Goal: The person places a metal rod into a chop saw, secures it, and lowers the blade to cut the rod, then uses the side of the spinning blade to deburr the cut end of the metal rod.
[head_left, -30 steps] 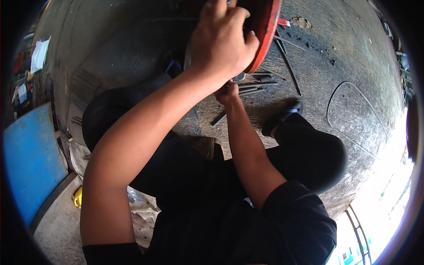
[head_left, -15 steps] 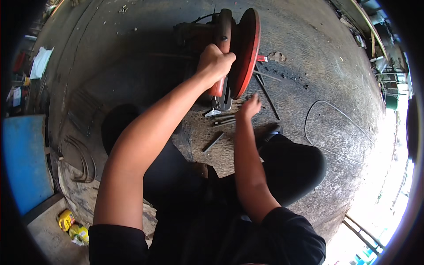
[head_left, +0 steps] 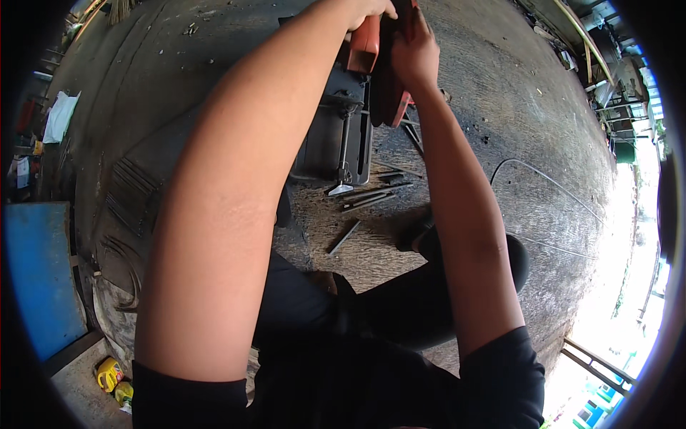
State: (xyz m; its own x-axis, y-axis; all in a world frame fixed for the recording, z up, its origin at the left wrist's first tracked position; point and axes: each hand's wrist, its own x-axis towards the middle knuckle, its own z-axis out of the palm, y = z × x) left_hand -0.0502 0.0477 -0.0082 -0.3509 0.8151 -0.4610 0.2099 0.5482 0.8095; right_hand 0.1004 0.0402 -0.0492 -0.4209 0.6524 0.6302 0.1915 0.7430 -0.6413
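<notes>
A cut-off saw with a black base [head_left: 329, 146] stands on the floor in front of me, its raised arm running up to the frame's top edge. My left hand [head_left: 366, 10], partly cropped by that edge, is closed round the upper part of the saw's red handle [head_left: 364, 51]. Beside it, my right hand [head_left: 418, 57] clasps the rim of the large red disc-shaped guard [head_left: 399, 107], fingers pointing upward along it. The saw's clamp screw [head_left: 344, 146] shows below the handle. Several short dark metal bars [head_left: 371, 197] lie by the base, and one separate short bar [head_left: 344, 237] sits nearer to me.
A bent wire [head_left: 543, 171] curves over the floor at right. More thin rods [head_left: 132, 182] lie at left, close to a blue panel [head_left: 43, 275]. Yellow packages [head_left: 109, 374] rest at the lower left. My bent legs [head_left: 407, 300] flank the near floor.
The saw's arm has swung up and away from me, with my left hand on the handle. My right hand has risen from near the floor bars to the red guard.
</notes>
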